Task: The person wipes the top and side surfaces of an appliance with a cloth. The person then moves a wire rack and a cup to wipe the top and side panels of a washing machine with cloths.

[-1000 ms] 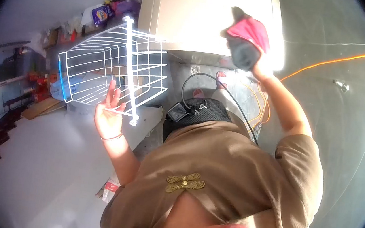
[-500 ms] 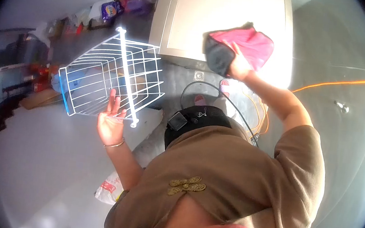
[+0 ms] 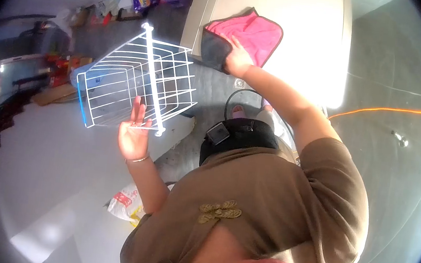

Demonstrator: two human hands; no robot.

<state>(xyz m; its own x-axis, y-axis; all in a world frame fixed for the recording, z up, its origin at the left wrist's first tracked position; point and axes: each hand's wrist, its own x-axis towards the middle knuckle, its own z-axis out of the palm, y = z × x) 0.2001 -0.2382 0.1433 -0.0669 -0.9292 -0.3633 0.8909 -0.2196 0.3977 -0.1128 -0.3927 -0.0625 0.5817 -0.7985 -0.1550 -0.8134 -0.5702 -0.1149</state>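
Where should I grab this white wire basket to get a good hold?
Probably the middle of the thick white bar on the white wire basket, coming from your body's side. The bar is straight and visibly thicker than the wires, and its middle is uncovered; your left hand is down by its lower end.

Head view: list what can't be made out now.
- Pink cloth, head view: part hidden under the right hand.
- Pale surface, head view: far end cut off by the top edge.
- Purple packet, head view: lettering too small and blurred.
- Plastic bag, head view: contents hidden by the bag itself.
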